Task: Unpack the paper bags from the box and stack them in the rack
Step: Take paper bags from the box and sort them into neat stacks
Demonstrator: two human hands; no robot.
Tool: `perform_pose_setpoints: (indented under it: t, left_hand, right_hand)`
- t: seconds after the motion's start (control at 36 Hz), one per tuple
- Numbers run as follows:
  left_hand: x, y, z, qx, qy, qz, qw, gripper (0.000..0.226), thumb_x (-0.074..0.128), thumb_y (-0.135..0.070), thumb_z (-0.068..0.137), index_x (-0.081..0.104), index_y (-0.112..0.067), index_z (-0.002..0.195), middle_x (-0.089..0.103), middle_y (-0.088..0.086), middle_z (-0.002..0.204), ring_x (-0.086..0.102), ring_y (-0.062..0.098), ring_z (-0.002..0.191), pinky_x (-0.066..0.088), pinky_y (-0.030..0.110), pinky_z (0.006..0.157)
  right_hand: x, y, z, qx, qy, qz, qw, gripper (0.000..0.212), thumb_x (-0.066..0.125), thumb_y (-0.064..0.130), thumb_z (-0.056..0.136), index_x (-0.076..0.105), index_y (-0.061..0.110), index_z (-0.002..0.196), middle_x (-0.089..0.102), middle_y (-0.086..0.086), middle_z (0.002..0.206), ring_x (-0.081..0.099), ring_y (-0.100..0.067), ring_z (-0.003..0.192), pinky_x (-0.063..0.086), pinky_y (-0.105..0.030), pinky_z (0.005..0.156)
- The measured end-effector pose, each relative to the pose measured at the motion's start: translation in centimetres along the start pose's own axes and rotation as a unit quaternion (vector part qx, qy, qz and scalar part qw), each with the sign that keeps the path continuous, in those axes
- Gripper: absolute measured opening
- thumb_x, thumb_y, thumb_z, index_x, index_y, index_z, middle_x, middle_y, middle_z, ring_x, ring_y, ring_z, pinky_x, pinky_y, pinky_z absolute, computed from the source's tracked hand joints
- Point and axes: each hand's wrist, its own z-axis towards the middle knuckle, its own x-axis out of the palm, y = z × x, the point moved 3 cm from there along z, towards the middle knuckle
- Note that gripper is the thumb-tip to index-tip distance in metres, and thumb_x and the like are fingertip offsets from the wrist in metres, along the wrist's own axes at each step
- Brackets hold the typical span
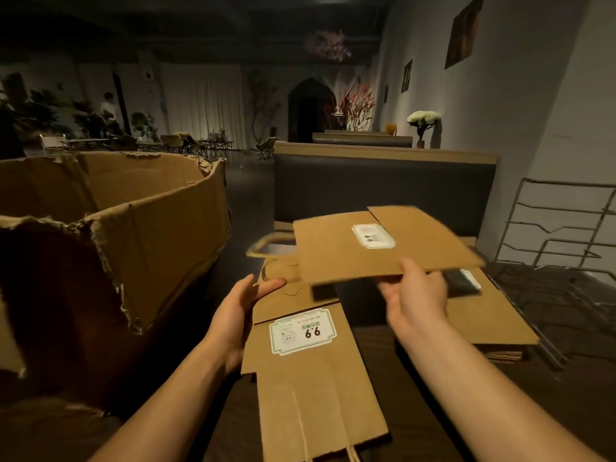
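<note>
Raised bag (383,248): flat brown paper bag with a white label, held level in the air above the tabletop (566,378), handle pointing left.
Right hand (413,295): grips the raised bag's near edge, thumb on top, fingers underneath.
Left hand (238,315): open, fingers straight, resting against the left edge of the near bag.
Near bag (310,371): lies flat at the tabletop's near edge, "9.9" label up, handles toward the viewer.
Stack of bags (490,325): flat on the tabletop under the raised bag, toward the right.
Wire rack (560,235): far right corner, just beside the stack.
Cardboard box (110,228): torn, open, off the left edge.
</note>
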Motion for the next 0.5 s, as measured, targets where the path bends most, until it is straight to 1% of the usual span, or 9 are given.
perform_pose_setpoints:
  t: [0.06, 0.14, 0.22, 0.28, 0.33, 0.36, 0.39, 0.42, 0.5]
  left_hand:
    - [0.3, 0.1, -0.3, 0.003, 0.012, 0.008, 1.000, 0.063, 0.033, -0.059, 0.101, 0.069, -0.011, 0.122, 0.073, 0.021, 0.111, 0.072, 0.035, 0.093, 0.053, 0.043, 0.084]
    - [0.6, 0.2, -0.7, 0.014, 0.022, 0.026, 0.999, 0.066, 0.039, -0.067, 0.095, 0.072, -0.013, 0.114, 0.077, 0.013, 0.103, 0.076, 0.028, 0.083, 0.055, 0.039, 0.077]
    - [0.7, 0.3, -1.0, 0.014, 0.018, 0.060, 0.998, 0.054, 0.053, -0.060, 0.091, 0.073, -0.014, 0.111, 0.077, 0.011, 0.105, 0.076, 0.029, 0.082, 0.058, 0.036, 0.070]
    - [0.6, 0.3, -0.9, 0.004, 0.015, 0.068, 0.998, 0.042, 0.061, -0.044, 0.092, 0.072, -0.010, 0.113, 0.075, 0.016, 0.106, 0.074, 0.034, 0.082, 0.059, 0.041, 0.075]
    - [0.4, 0.3, -0.9, -0.018, 0.005, 0.047, 0.999, 0.037, 0.062, -0.032, 0.093, 0.071, -0.006, 0.117, 0.073, 0.020, 0.111, 0.072, 0.038, 0.089, 0.054, 0.046, 0.088]
    - [0.2, 0.3, -0.9, -0.033, 0.002, 0.031, 0.999, 0.039, 0.061, -0.030, 0.092, 0.070, -0.005, 0.120, 0.071, 0.022, 0.116, 0.070, 0.041, 0.096, 0.052, 0.049, 0.095]
    - [0.0, 0.3, -0.9, -0.045, -0.001, 0.019, 0.999, 0.042, 0.061, -0.029, 0.091, 0.068, -0.004, 0.123, 0.069, 0.024, 0.120, 0.067, 0.043, 0.102, 0.049, 0.052, 0.099]
    - [-0.3, 0.3, -0.6, -0.049, -0.006, 0.006, 0.999, 0.044, 0.061, -0.028, 0.089, 0.067, -0.003, 0.125, 0.068, 0.025, 0.120, 0.065, 0.045, 0.106, 0.048, 0.052, 0.101]
    - [-0.7, -0.1, -0.6, -0.052, -0.014, -0.018, 0.998, 0.042, 0.063, -0.025, 0.086, 0.067, -0.003, 0.122, 0.071, 0.020, 0.101, 0.070, 0.041, 0.090, 0.053, 0.047, 0.089]
  right_hand:
    - [1.0, -2.1, -2.3, 0.061, 0.044, -0.009, 0.997, 0.019, 0.057, 0.003, 0.097, 0.059, 0.010, 0.114, 0.073, -0.011, 0.101, 0.073, -0.020, 0.074, 0.059, -0.037, 0.072]
    - [1.5, -4.8, -5.1, 0.116, 0.099, -0.143, 0.978, 0.015, 0.057, 0.011, 0.098, 0.066, 0.001, 0.103, 0.074, -0.011, 0.076, 0.067, -0.015, 0.054, 0.053, -0.025, 0.050]
    - [1.8, -6.0, -6.5, 0.117, 0.193, -0.332, 0.916, 0.027, 0.053, 0.025, 0.098, 0.069, 0.005, 0.089, 0.067, 0.001, 0.056, 0.053, -0.009, 0.044, 0.041, -0.022, 0.048]
    - [1.9, -6.2, -7.3, 0.129, 0.291, -0.397, 0.861, 0.023, 0.054, 0.029, 0.098, 0.067, 0.011, 0.094, 0.067, 0.003, 0.059, 0.054, -0.008, 0.048, 0.043, -0.024, 0.054]
    - [1.5, -6.2, -7.9, 0.150, 0.387, -0.407, 0.813, 0.015, 0.059, 0.021, 0.097, 0.066, 0.017, 0.110, 0.073, 0.001, 0.076, 0.062, -0.009, 0.059, 0.052, -0.026, 0.062]
    - [1.1, -6.0, -7.9, 0.157, 0.412, -0.401, 0.803, 0.020, 0.062, 0.015, 0.096, 0.066, 0.018, 0.115, 0.076, -0.002, 0.089, 0.067, -0.012, 0.067, 0.057, -0.028, 0.068]
    - [0.6, -5.6, -7.6, 0.155, 0.419, -0.380, 0.810, 0.023, 0.063, 0.010, 0.096, 0.067, 0.016, 0.118, 0.077, -0.007, 0.099, 0.071, -0.017, 0.076, 0.059, -0.029, 0.073]
    - [0.2, -5.1, -7.1, 0.149, 0.407, -0.339, 0.835, 0.023, 0.061, 0.008, 0.097, 0.067, 0.011, 0.119, 0.076, -0.012, 0.104, 0.074, -0.023, 0.084, 0.061, -0.031, 0.073]
    - [-1.1, -2.6, -4.1, 0.145, 0.229, -0.128, 0.954, 0.027, 0.047, 0.005, 0.102, 0.065, 0.005, 0.123, 0.071, -0.023, 0.113, 0.070, -0.036, 0.100, 0.061, -0.041, 0.074]
